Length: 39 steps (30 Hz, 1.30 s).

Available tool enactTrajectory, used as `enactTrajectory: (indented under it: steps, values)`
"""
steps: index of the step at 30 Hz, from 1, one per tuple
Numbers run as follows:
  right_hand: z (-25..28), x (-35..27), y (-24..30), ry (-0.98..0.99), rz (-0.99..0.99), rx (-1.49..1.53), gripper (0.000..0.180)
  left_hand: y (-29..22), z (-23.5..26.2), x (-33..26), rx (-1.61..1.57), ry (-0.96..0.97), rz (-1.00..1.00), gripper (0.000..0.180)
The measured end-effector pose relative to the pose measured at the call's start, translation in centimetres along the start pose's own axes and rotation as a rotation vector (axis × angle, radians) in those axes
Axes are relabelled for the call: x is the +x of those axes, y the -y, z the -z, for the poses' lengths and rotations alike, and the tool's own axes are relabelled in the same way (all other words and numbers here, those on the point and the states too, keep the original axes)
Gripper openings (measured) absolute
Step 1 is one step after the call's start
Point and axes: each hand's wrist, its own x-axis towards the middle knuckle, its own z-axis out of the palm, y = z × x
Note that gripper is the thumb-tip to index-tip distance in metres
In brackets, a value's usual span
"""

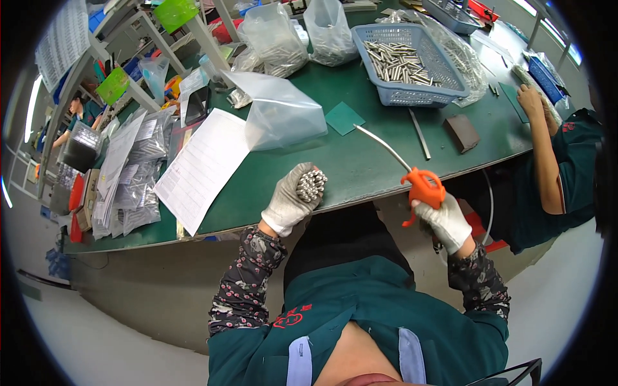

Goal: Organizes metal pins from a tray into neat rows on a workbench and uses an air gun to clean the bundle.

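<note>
My left hand (288, 198), in a white glove, is closed round a bundle of small metal pins (311, 185) whose ends face up, just over the table's front edge. In my gloved right hand (445, 222) is an orange air blow gun (425, 188); its long thin metal nozzle points up and to the left across the table. The nozzle tip is well apart from the bundle. Beyond my hands stands a blue plastic basket (412, 95) holding many loose metal pins (400, 63).
On the green table (360, 168) lie a green square pad (345, 118), a metal strip (420, 134), a brown block (461, 132), a printed sheet (205, 168) and a clear plastic bag (283, 116). Bagged parts (143, 168) crowd the left. A co-worker's arm (546, 151) rests at the right.
</note>
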Motion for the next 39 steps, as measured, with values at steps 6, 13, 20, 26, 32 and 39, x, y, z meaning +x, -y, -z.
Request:
enactTrajectory:
  steps: [6, 13, 20, 26, 32, 39]
  values:
    - [-0.8, 6.4, 4.3, -0.077, 0.049, -0.003, 0.052, 0.8, 0.4, -0.3, -0.026, -0.021, 0.005, 0.047]
    - [-3.8, 15.4, 6.3, -0.019, 0.058, -0.252, 0.054, 0.8, 0.2, -0.3, -0.061, -0.019, 0.022, 0.045]
    - [-4.9, 15.9, 5.6, -0.314, 0.16, -1.025, 0.05, 0.4, 0.3, -0.5, -0.056, 0.027, 0.023, 0.052]
    - [-4.4, 12.4, 6.0, -0.396, 0.472, -1.091, 0.046, -0.1, 0.1, -0.1, -0.078, -0.042, 0.072, 0.046]
    - [-11.6, 7.3, 7.1, 0.117, 0.819, -0.734, 0.088, 1.1, 0.5, 0.3, -0.176, -0.041, 0.019, 0.054]
    - [-16.2, 8.9, 4.4, 0.044, 1.019, -0.642, 0.053, 0.9, 0.3, 0.5, -0.244, -0.04, -0.053, 0.085]
